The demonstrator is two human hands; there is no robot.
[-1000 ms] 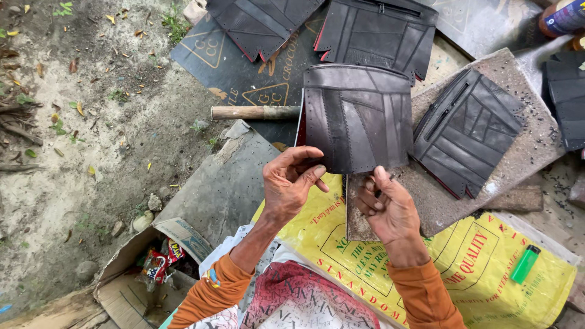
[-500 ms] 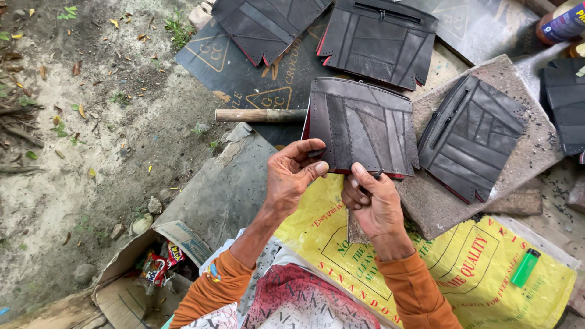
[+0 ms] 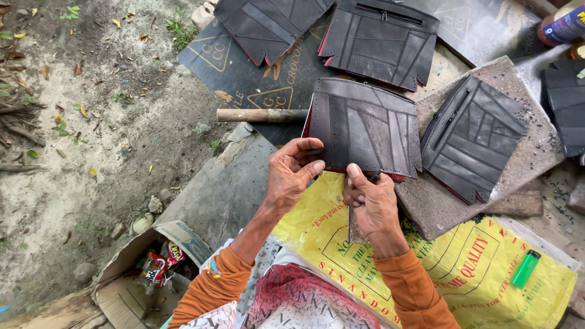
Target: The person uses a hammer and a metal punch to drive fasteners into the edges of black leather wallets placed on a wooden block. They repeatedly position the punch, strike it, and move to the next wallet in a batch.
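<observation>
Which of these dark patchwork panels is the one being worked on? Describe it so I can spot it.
Start at the yellow printed sack and go to its upper edge. The dark stitched patchwork panel lies there, gripped at its lower edge by the left hand and right hand. Only this panel is touched by hands.

Bare dirt ground [image 3: 91, 183], stone slab [image 3: 518, 158], yellow printed sack [image 3: 475, 268], cardboard box [image 3: 152, 280], black sheet [image 3: 244, 73]

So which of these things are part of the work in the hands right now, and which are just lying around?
In hand:
left hand and right hand, both gripping the dark stitched patchwork panel
grey stone slab beneath its edge

Lying about:
three similar dark patchwork panels
wooden-handled tool
green lighter
yellow printed sack
torn cardboard box
</observation>
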